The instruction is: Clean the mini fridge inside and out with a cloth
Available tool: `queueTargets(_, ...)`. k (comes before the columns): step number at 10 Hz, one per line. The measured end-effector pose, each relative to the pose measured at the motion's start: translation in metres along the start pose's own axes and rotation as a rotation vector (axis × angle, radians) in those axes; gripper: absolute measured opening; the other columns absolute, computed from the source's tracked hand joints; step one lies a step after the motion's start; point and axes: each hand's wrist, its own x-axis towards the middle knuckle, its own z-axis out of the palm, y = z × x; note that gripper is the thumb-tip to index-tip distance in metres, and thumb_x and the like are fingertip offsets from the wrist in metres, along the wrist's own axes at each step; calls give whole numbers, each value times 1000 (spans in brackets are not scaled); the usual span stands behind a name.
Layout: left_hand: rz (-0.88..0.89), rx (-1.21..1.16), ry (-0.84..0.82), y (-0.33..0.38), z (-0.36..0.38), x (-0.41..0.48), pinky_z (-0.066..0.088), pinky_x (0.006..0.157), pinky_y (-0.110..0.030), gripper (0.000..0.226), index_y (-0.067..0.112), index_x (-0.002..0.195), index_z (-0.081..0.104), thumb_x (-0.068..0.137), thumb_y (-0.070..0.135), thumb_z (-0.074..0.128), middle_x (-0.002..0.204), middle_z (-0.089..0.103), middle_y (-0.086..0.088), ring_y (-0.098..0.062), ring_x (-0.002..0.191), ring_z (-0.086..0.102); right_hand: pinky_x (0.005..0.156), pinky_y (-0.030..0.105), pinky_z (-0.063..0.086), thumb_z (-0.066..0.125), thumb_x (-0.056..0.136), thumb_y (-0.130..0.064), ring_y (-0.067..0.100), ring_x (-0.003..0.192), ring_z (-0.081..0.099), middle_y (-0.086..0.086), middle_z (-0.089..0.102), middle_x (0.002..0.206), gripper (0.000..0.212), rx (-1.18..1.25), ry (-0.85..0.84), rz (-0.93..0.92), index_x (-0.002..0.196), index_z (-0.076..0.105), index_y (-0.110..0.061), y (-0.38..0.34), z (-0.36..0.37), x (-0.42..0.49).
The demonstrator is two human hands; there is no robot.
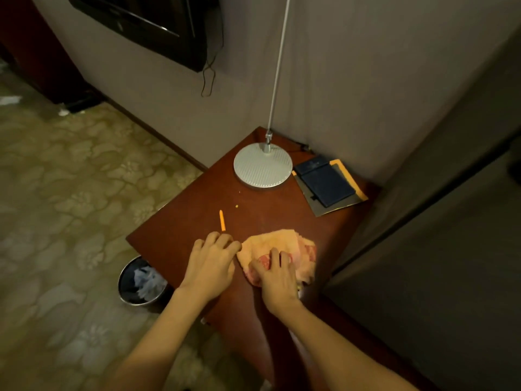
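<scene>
A crumpled yellow-and-pink cloth (282, 244) lies on the reddish-brown wooden top (267, 215) near its front right part. My right hand (277, 277) lies flat on the cloth's near half, fingers spread and pressing down. My left hand (211, 263) rests on the wood just left of the cloth. Its fingers are loosely bent and its forefinger tip touches the cloth's left edge. I cannot make out a mini fridge in this view.
An orange pen (222, 220) lies just beyond my left hand. A round grey lamp base (262, 169) and a dark folder (328, 184) stand at the back. A lined waste bin (141, 282) sits on the carpet to the left. A grey panel (437, 221) borders the right side.
</scene>
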Motion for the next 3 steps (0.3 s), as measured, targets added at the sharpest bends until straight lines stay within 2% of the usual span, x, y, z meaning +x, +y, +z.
queueTargets(1,-19,25,-40,-4,4,-9,52,63,-42,40,20,99,68,61,15,78,100,67,-3,-29,92,62,92,57,40,70,72,-15,43,120,36,21,44,132,54,54,-19,40,119,57,-36,-8,-4,-7)
queueTargets(2,-38,30,-39,-6,0,-14,53,65,-42,40,20,101,69,63,15,77,101,67,-3,-29,94,62,106,57,21,49,88,-10,42,135,12,19,15,149,59,32,-24,-17,139,32,-34,-4,-9,-7)
queueTargets(3,-30,7,18,-5,-12,-10,52,65,-42,39,20,100,69,62,14,77,100,67,-3,-30,93,62,107,54,22,49,90,-12,40,137,11,17,13,151,60,64,-27,-34,143,28,-33,-4,-33,-8)
